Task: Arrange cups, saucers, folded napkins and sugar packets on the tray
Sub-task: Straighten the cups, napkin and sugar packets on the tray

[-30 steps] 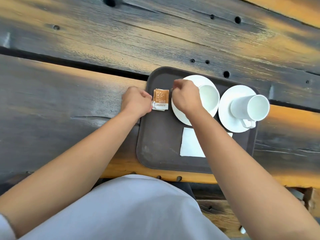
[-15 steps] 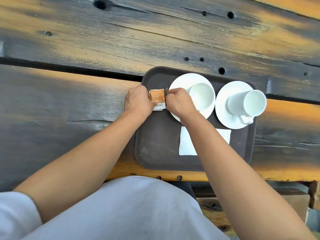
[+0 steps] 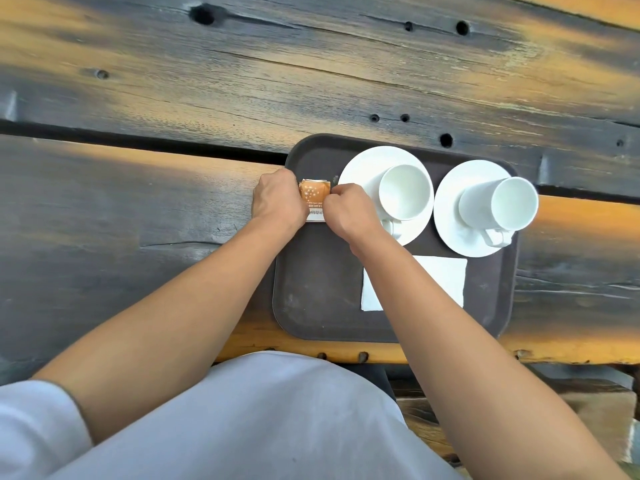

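Left hand [image 3: 277,199] and right hand [image 3: 349,216], each grip pinching one side of the orange sugar packets [image 3: 314,199] over the tray [image 3: 311,306]. Right of the grips: two cups on saucers [image 3: 360,168]; nearer the person, a folded napkin [image 3: 446,275].

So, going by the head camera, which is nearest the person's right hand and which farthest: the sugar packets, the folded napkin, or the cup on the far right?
From the right hand:
1. Sugar packets, touching it on its left, pinched between both hands.
2. Folded napkin, on the tray's near side, partly under the right forearm.
3. Right-hand cup, on its saucer at the tray's right end.
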A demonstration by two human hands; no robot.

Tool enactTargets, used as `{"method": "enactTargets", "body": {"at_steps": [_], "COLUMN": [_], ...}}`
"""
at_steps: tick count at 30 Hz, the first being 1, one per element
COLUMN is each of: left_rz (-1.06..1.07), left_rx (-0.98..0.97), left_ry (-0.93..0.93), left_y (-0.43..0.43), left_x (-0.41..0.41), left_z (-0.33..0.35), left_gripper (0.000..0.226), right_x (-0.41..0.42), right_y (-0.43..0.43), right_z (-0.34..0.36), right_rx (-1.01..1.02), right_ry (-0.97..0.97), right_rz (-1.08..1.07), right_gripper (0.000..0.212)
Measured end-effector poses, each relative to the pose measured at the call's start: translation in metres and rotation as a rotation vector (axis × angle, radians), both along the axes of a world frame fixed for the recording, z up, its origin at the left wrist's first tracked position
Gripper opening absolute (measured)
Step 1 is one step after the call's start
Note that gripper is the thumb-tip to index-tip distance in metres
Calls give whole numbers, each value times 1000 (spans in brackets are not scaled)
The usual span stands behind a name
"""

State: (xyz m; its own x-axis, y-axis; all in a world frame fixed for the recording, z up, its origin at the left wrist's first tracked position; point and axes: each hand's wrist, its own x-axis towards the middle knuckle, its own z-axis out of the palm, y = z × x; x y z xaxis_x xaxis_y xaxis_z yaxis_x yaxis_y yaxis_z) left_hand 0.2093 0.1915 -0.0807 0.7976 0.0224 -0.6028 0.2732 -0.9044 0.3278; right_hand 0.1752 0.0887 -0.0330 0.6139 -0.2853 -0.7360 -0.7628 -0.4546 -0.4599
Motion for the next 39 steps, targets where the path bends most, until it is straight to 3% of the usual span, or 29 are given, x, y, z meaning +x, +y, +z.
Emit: {"method": "enactTargets", "body": {"at_steps": [6, 9, 12, 15, 22, 27, 29, 32, 35, 39], "left_rz": [62, 30, -27, -82, -105, -115, -97, -110, -211, -453], "left_rx": [-59, -60, -54, -55, -72, -8, -26, -155, -179, -74], "left_ry": [74, 115, 121, 123, 114, 135, 73, -3, -12, -2], "left_y": [1, -1, 0, 1, -4, 1, 3, -4, -15, -22], "left_x": [6, 9, 9, 8, -4, 1, 12, 34, 47, 41], "left_z": [1, 8, 15, 18, 24, 33, 36, 43, 41, 35], "left_gripper": [17, 17, 3, 12, 8, 11, 25, 38, 42, 34], "right_x": [3, 2, 1, 0, -6, -17, -29, -47, -58, -55], "right_y": [5, 5, 5, 5, 7, 1, -2, -5, -1, 7], "right_z": [-1, 0, -2, -5, -8, -5, 2, 9, 17, 14], "right_rx": [81, 97, 109, 96, 82, 64, 118, 419, 892, 1025], "right_ry": [63, 54, 26, 18, 4, -15, -2, 92, 217, 198], "right_rz": [-121, -125, -139, -136, -92, -92, -226, -729, -1163, -1379], "right_gripper": [25, 20, 19, 26, 35, 28, 20, 12, 44, 64]}}
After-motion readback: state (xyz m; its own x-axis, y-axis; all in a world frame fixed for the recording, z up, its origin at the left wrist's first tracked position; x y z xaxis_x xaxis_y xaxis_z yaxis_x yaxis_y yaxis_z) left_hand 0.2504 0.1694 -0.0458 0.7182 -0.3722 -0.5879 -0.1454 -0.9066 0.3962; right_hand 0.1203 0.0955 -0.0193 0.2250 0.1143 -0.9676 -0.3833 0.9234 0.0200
